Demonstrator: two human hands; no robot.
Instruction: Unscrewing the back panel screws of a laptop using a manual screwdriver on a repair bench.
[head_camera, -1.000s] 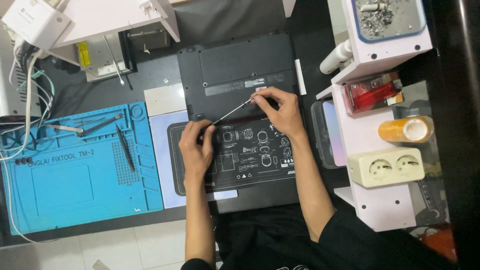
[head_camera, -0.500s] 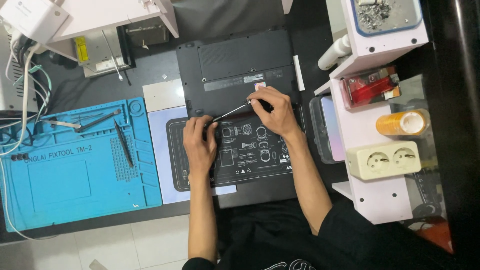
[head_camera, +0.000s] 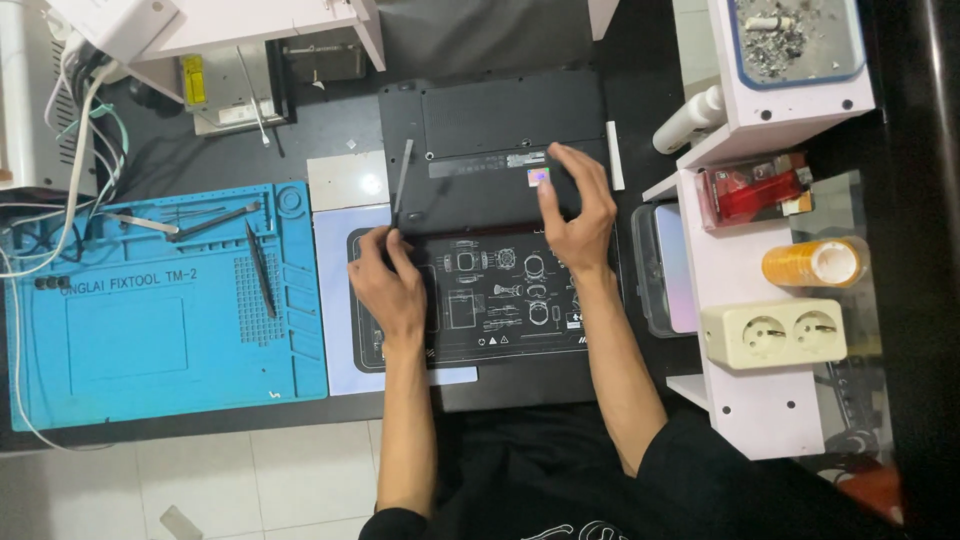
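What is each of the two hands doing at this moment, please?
Left hand: fingers closed on the lower end of a thin grey tool.
Right hand: open, fingers curled over the black laptop base, holding nothing.

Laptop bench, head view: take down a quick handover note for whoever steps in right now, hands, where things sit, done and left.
Left hand: rests at the left edge of the black printed mat, holding nothing clearly visible.
Right hand: fingers curled over the upturned black laptop, seemingly empty.
A slim grey tool lies on the laptop's left side.
Tweezers sit on the blue work mat.
Done: none visible.
Left: bottom cover on.
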